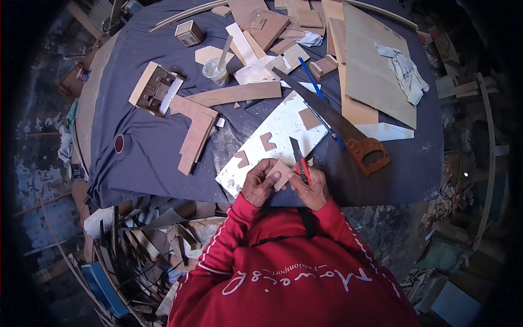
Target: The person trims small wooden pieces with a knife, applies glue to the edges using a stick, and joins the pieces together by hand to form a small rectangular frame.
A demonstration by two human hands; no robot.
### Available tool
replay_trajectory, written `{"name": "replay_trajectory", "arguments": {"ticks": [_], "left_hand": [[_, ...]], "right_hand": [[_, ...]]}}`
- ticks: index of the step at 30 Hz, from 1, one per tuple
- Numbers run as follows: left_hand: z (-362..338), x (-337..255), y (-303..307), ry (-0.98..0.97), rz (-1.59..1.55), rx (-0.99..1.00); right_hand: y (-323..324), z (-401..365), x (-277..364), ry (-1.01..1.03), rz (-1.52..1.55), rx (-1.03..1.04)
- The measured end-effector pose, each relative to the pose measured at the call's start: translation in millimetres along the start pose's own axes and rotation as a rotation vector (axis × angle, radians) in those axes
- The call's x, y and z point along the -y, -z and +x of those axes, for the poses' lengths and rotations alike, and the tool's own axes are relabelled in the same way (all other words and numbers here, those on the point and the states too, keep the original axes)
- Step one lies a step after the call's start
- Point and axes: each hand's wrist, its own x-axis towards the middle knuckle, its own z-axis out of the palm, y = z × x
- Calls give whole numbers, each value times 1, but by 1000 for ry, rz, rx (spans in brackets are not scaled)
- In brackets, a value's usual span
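though small, wood (281,170) in left hand (260,184)

Both forearms in red sleeves reach forward at the near side, wrists bent inward. The left hand (262,182) and right hand (310,185) nearly meet, fingers curled in a pinching grip.

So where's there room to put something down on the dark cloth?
The cloth between the round red thing and the L-shaped wood looks bare. So does the patch between the right hand and the saw handle. The far middle is crowded with wood pieces.
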Motion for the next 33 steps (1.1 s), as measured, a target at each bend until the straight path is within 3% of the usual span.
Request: {"name": "replay_trajectory", "arguments": {"ticks": [4,6,7,8,10,15,19,21,22,24,25,27,28,30,31,33], "left_hand": [[4,12,7,41,-183,-199],[7,14,-5,16,-256,-404],[7,9,-3,75,-261,-402],[6,4,0,134,-268,-400],[6,-13,-8,242,-300,-402],[5,3,6,271,-471,-224],[3,7,8,242,-511,-155],[-1,-1,-1,288,-501,-250],[-5,-10,-7,312,-494,-298],[-19,-34,-8,222,-529,-103],[-23,-43,-8,161,-556,-12],[-26,-43,-6,170,-318,-222],[-17,-36,-4,118,-272,-276],[4,-25,-14,-30,-151,-460],[6,-19,-11,-95,-55,-442],[8,-10,-2,-224,138,-410]], "right_hand": [[-16,-2,14,298,-204,-130],[-6,-6,16,184,-261,110],[-3,-8,19,128,-291,228],[-2,-11,24,2,-73,230],[4,-9,27,65,-257,187],[13,4,22,268,-570,209],[12,10,20,386,-603,161],[15,12,15,450,-629,127],[21,13,3,357,-674,64],[43,19,-26,174,-760,-70],[53,26,-22,221,-702,-94],[62,23,-10,274,-567,-135],[61,26,4,145,-478,-55],[40,31,8,102,-122,7],[27,31,10,75,56,46],[4,31,28,39,74,75]]}}
